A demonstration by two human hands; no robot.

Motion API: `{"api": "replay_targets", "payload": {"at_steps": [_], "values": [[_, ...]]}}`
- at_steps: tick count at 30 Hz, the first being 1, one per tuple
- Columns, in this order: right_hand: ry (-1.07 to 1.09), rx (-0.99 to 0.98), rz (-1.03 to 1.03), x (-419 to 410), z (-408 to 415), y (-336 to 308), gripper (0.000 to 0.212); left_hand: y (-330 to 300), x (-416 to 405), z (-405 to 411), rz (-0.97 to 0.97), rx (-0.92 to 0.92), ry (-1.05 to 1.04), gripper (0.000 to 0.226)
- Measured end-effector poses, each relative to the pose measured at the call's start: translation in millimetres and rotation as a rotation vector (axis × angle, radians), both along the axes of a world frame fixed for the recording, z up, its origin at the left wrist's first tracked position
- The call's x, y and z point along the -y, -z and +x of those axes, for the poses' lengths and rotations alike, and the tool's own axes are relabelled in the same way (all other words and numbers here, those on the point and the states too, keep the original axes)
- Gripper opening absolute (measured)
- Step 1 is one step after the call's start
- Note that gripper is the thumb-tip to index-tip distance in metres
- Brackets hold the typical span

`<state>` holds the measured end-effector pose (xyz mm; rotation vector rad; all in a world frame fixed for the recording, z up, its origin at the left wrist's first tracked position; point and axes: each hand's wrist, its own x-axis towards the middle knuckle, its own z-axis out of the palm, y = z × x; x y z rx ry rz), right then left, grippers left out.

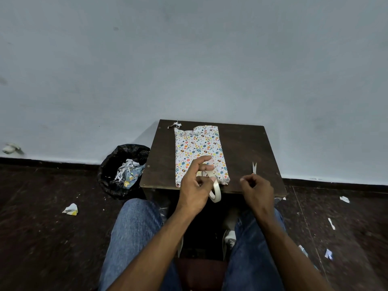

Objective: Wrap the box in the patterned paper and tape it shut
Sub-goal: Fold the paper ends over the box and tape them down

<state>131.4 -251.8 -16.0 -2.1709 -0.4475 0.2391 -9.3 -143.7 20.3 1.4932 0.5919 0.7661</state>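
Note:
The box (198,150) lies flat on a small dark table (241,148), covered in white paper printed with small coloured shapes. My left hand (195,185) hovers over the box's near end and holds a cream tape roll (215,191) that hangs past the table's front edge. My right hand (257,191) sits at the near right of the table with its fingers curled around the handles of small scissors (254,168), whose blades point away from me.
A crumpled paper scrap (176,124) lies at the table's far left corner. A black-lined bin (122,169) with paper offcuts stands left of the table. Scraps litter the dark floor on both sides. A grey wall rises behind.

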Motion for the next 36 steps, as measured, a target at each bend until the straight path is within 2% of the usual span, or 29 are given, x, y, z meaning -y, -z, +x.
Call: {"api": "replay_targets", "payload": {"at_steps": [2,5,11,20,26,30,33,36], "values": [[0.068,0.028,-0.200,4.1,20.0,4.9,0.017,-0.1,0.1,-0.4,0.004,0.006,-0.003,0.054],[0.073,0.049,-0.381,7.2,35.6,9.3,0.032,0.8,0.8,0.3,-0.003,0.002,-0.009,0.057],[0.006,0.061,-0.574,1.2,47.0,6.8,0.049,5.5,0.0,1.2,0.056,-0.004,-0.035,0.066],[0.029,0.024,-0.584,13.3,57.8,3.1,0.054,5.9,-4.6,-2.2,0.001,-0.001,-0.052,0.061],[-0.036,-0.029,-0.591,16.5,61.1,-14.3,0.041,8.4,-6.8,-0.5,0.011,-0.034,-0.082,0.051],[-0.077,-0.106,-0.646,11.8,64.9,-22.5,0.038,7.5,-4.4,2.9,0.021,-0.053,-0.091,0.054],[-0.105,-0.340,-0.533,2.2,67.5,-34.3,0.031,6.8,-6.1,3.3,0.030,-0.056,-0.101,0.051],[-0.207,-0.593,-0.332,-1.7,66.0,-46.8,0.024,9.8,-10.1,3.6,0.032,-0.042,-0.109,0.046]]}}
